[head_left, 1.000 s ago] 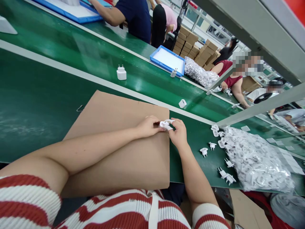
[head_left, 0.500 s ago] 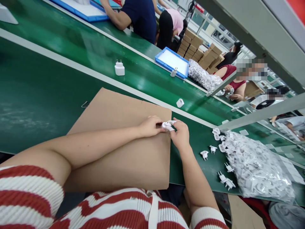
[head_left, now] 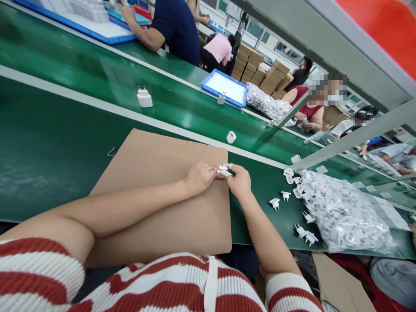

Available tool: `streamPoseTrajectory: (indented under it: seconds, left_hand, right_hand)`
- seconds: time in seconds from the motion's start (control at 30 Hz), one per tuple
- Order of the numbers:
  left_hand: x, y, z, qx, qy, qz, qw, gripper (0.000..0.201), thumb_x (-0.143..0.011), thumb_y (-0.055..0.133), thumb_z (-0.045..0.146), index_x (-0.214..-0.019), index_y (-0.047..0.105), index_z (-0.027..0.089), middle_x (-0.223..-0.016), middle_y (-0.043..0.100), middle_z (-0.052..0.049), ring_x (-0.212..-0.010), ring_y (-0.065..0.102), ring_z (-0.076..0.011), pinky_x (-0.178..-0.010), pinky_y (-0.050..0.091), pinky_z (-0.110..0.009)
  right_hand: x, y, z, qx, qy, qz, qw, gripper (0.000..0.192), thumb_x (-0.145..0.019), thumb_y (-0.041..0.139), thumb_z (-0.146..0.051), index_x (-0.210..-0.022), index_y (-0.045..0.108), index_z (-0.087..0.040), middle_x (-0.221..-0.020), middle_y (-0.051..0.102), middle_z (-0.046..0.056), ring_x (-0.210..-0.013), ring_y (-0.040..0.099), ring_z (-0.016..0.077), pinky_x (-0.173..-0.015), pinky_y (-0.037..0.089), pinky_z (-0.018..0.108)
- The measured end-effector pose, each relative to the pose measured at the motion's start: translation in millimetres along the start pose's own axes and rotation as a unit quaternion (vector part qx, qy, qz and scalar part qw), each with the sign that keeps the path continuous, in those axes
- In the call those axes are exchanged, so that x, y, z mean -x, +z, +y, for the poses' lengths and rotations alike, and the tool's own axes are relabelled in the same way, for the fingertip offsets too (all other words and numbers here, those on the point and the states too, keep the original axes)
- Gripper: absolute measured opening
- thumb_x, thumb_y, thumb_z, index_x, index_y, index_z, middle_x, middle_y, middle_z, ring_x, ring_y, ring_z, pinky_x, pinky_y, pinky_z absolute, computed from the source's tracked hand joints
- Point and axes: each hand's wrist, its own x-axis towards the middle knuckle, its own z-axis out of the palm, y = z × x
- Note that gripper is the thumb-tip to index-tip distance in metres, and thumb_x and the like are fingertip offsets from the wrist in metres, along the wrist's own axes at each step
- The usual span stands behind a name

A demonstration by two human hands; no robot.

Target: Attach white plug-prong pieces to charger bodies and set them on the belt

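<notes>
Over the right edge of the cardboard sheet (head_left: 162, 173), my two hands meet around a small white plug part (head_left: 223, 167). My left hand (head_left: 200, 177) pinches it from the left, its fingers bent. From the right, my right hand (head_left: 239, 180) grips it between thumb and index finger. White material shows at the right fingertips; whether it is finger covers or the part itself I cannot tell. Fingers hide most of the part. To the right of my hands, loose white plug pieces with two pins (head_left: 274, 203) lie on the green bench.
A clear bag of white plug pieces (head_left: 347, 212) lies at the right. Across the green conveyor belt (head_left: 185, 117) stand a white charger (head_left: 144, 98) and a white housing (head_left: 231, 137). A blue-rimmed tray (head_left: 224, 88) lies beyond. A metal frame post slants at right; co-workers sit opposite.
My left fingers have closed further over the white part, and the right fingers have shifted on it. The view has turned slightly; the chargers on the belt appear further left.
</notes>
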Motion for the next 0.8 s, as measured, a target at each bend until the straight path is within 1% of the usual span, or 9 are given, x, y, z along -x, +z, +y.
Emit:
streamPoseTrajectory:
  seconds: [0.17, 0.23, 0.3, 0.37, 0.47, 0.57, 0.67, 0.73, 0.8]
  left_hand:
    - [-9, -3.8, 3, 0.158, -0.058, 0.0, 0.986, 0.036, -0.097, 0.06, 0.032, -0.13, 0.067, 0.021, -0.118, 0.075, -0.01, -0.105, 0.071, -0.028, -0.092, 0.055, -0.04]
    - [-22, -6.5, -4, 0.218, -0.089, -0.012, 0.972, 0.036, -0.092, 0.063, 0.03, -0.127, 0.068, 0.021, -0.118, 0.076, -0.008, -0.102, 0.071, -0.0265, -0.091, 0.056, -0.038]
    - [-41, -10.6, -22, 0.222, -0.138, -0.003, 0.965, 0.036, -0.089, 0.066, 0.031, -0.123, 0.069, 0.02, -0.115, 0.077, -0.008, -0.098, 0.072, -0.0263, -0.089, 0.056, -0.037]
    - [-66, -15.8, -49, 0.172, -0.2, 0.031, 0.964, 0.035, -0.087, 0.07, 0.031, -0.12, 0.069, 0.019, -0.114, 0.076, -0.009, -0.1, 0.071, -0.0282, -0.09, 0.055, -0.039]
    - [-104, -22.5, -97, 0.084, -0.286, 0.082, 0.951, 0.037, -0.087, 0.07, 0.029, -0.122, 0.067, 0.017, -0.119, 0.075, -0.012, -0.109, 0.068, -0.032, -0.094, 0.053, -0.042]
    - [-132, -25.0, -131, 0.065, -0.345, 0.086, 0.933, 0.04, -0.087, 0.07, 0.026, -0.125, 0.063, 0.016, -0.126, 0.072, -0.014, -0.116, 0.065, -0.0333, -0.1, 0.051, -0.044]
    - [-143, -23.3, -134, 0.053, -0.377, 0.109, 0.918, 0.052, -0.085, 0.072, 0.027, -0.133, 0.057, 0.014, -0.137, 0.065, -0.019, -0.129, 0.057, -0.0387, -0.109, 0.045, -0.052]
    - [-145, -19.9, -123, 0.017, -0.34, 0.175, 0.924, 0.068, -0.083, 0.073, 0.027, -0.144, 0.047, 0.012, -0.154, 0.049, -0.024, -0.144, 0.04, -0.0436, -0.118, 0.033, -0.06]
    - [-145, -14.8, -111, -0.01, -0.229, 0.195, 0.954, 0.076, -0.084, 0.07, 0.024, -0.153, 0.04, 0.014, -0.166, 0.032, -0.022, -0.153, 0.024, -0.0434, -0.124, 0.021, -0.062]
  right_hand:
    - [15, -7, 5, -0.029, -0.034, -0.006, 0.999, 0.04, -0.089, 0.068, -0.034, -0.126, 0.071, -0.02, -0.133, 0.071, 0.014, -0.127, 0.064, 0.0318, -0.108, 0.051, 0.048]
    - [34, -21, 19, -0.005, -0.056, 0.024, 0.998, 0.061, -0.091, 0.068, -0.041, -0.146, 0.057, -0.018, -0.148, 0.06, 0.018, -0.139, 0.055, 0.033, -0.114, 0.046, 0.05]
    - [60, -39, 41, 0.071, -0.05, 0.085, 0.993, 0.066, -0.094, 0.063, -0.041, -0.153, 0.048, -0.016, -0.156, 0.051, 0.021, -0.146, 0.046, 0.0353, -0.119, 0.039, 0.055]
    - [85, -56, 67, 0.186, 0.033, 0.151, 0.97, 0.06, -0.093, 0.06, -0.034, -0.149, 0.052, -0.014, -0.155, 0.049, 0.024, -0.148, 0.038, 0.043, -0.118, 0.031, 0.064]
    - [109, -73, 101, 0.256, 0.194, 0.174, 0.931, 0.052, -0.089, 0.058, -0.027, -0.138, 0.061, -0.007, -0.132, 0.059, 0.032, -0.129, 0.051, 0.0495, -0.104, 0.039, 0.068]
    - [115, -77, 118, 0.211, 0.193, 0.177, 0.942, 0.04, -0.09, 0.052, -0.025, -0.124, 0.067, -0.01, -0.115, 0.064, 0.026, -0.111, 0.059, 0.0415, -0.097, 0.046, 0.059]
    - [110, -74, 123, 0.089, 0.163, 0.252, 0.95, 0.043, -0.089, 0.06, -0.042, -0.12, 0.064, -0.013, -0.117, 0.063, 0.021, -0.099, 0.065, 0.032, -0.089, 0.053, 0.049]
    - [106, -70, 121, -0.006, 0.161, 0.296, 0.942, 0.052, -0.084, 0.068, -0.055, -0.117, 0.062, -0.016, -0.12, 0.063, 0.019, -0.089, 0.067, 0.0254, -0.081, 0.055, 0.042]
    - [102, -67, 118, -0.092, 0.172, 0.302, 0.933, 0.053, -0.079, 0.071, -0.061, -0.109, 0.063, -0.018, -0.112, 0.068, 0.015, -0.083, 0.069, 0.0224, -0.076, 0.056, 0.038]
